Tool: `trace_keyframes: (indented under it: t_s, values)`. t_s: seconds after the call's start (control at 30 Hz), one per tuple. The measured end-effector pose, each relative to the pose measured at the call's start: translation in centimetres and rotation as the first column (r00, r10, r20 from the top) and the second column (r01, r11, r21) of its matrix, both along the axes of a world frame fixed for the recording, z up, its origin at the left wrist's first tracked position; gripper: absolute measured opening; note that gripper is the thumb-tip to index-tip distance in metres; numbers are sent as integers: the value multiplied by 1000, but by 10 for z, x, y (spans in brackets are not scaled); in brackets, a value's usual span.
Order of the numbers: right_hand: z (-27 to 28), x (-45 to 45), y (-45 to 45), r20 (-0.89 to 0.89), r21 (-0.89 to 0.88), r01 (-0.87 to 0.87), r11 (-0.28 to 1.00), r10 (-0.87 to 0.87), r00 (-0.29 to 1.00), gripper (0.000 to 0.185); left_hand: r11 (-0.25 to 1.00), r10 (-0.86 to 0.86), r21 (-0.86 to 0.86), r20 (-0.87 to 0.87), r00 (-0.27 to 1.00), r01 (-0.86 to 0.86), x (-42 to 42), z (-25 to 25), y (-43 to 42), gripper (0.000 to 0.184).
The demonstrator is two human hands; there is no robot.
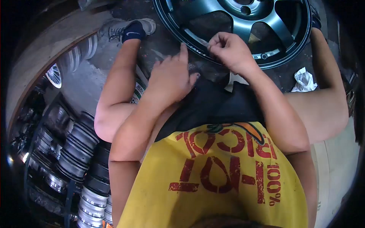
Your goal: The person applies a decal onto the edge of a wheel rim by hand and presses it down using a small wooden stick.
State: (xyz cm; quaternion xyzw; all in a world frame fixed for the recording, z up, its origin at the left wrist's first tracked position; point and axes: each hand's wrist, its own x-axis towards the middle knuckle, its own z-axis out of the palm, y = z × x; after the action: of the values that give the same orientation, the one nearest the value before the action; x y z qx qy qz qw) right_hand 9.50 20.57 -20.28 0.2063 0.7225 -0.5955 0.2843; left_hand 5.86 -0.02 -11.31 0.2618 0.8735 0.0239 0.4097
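A dark grey-green alloy wheel rim lies in front of me between the legs, with small white lettering on its near lip. My left hand is open, its index finger stretched out to the rim's near edge, just left of the lettering. My right hand is closed in a pinch above the near lip. At its fingertips shows a thin pale strip, partly hidden by the fingers; what it is made of I cannot tell.
Crumpled white paper lies on the floor right of the rim. Stacked wheel rims stand at the lower left, with silver ones below. A round labelled object shows behind the left knee. Cardboard lies at the right.
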Motion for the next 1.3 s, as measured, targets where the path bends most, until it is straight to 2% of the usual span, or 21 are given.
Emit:
trace_keyframes:
  t_s: [0.07, 0.17, 0.23, 0.27, 0.33, 0.37, 0.4, 0.47, 0.5, 0.57, 0.6, 0.67, 0.7, 0.73, 0.8, 0.83, 0.87, 0.93, 1.03, 1.13, 1.3]
  values:
    - [6, -3, 3, 4, -10, 6, 1000, -6, 1000, 22, 1000, 22, -13, -45, 999, -23, -6, -7, -2, 95]
    - [7, -4, 2, 34, -134, 86, 987, -82, 996, 22, 999, 18, 37, -110, 994, -14, -2, -19, -2, 94]
    - [3, -4, 1, -45, -134, 80, 988, -87, 995, 24, 992, -44, -116, 40, 998, 49, 7, -19, 12, 91]
    - [3, -5, 2, -48, -135, 81, 987, -88, 995, 24, 992, -45, -117, 37, 998, 49, 11, -21, 12, 91]
    - [3, -6, 4, 0, -175, 134, 975, -137, 991, 24, 982, 45, 158, 319, 947, -100, 20, -25, 11, 90]
    - [2, -7, 6, -2, -175, 134, 975, -136, 991, 24, 921, 70, 286, 543, 837, -264, 19, -30, 11, 91]
    - [0, -7, 7, 2, -198, 156, 968, -158, 987, 24, 921, 71, 287, 542, 838, -263, 18, -24, 13, 91]
    - [-1, -7, 7, 7, -221, 180, 959, -183, 983, 25, 986, 89, 115, 260, 961, -122, 16, -9, 18, 92]
    - [-2, -7, 7, -28, -203, 165, 965, -174, 984, 25, 986, 85, 115, 262, 961, -118, 9, -7, 18, 92]
    - [-3, -4, 8, -57, -184, 154, 971, -167, 984, 25, 986, 153, -86, 112, 982, -144, -3, -7, 17, 94]
    - [-5, -4, 7, -40, -216, 161, 963, -173, 984, 25, 986, 153, -87, 112, 982, -144, -2, -9, 18, 94]
    - [-5, -5, 5, -28, -252, 160, 954, -173, 985, 26, 995, 98, -50, 291, 952, -87, 7, -17, 16, 94]
    - [-3, -4, 4, -3, -229, 134, 964, -138, 990, 26, 991, 50, 92, 391, 919, -93, 9, -16, 15, 90]
    - [-1, -4, 4, 25, -206, 107, 973, -104, 994, 25, 991, 53, 92, 388, 920, -96, 11, -17, 16, 90]
    - [4, -3, 2, -45, -125, 45, 991, -51, 998, 25, 935, -8, 251, 721, 693, -250, 13, -12, 21, 85]
    - [6, -3, 1, -106, -39, -6, 999, 2, 994, 24, 949, -26, 257, 643, 766, -183, 16, -8, 21, 83]
    - [7, -3, 0, -104, -39, -7, 999, 3, 995, 24, 949, -25, 256, 644, 765, -185, 16, -7, 20, 83]
    - [9, -1, -1, -177, 35, -38, 999, 43, 983, 24, 977, -62, 211, 217, 974, 15, 17, -4, 17, 85]
    - [14, -2, -2, -128, 3, -102, 995, 101, 987, 26, 984, 34, 170, 115, 993, -53, 19, -6, 11, 89]
    - [15, 2, -9, -140, 25, -145, 989, 147, 979, 25, 996, 22, 87, 116, 993, -32, 16, 1, 10, 92]
    - [20, 1, -11, -94, 72, -190, 979, 196, 976, 26, 996, 21, 87, 124, 992, -32, 19, 0, 6, 93]
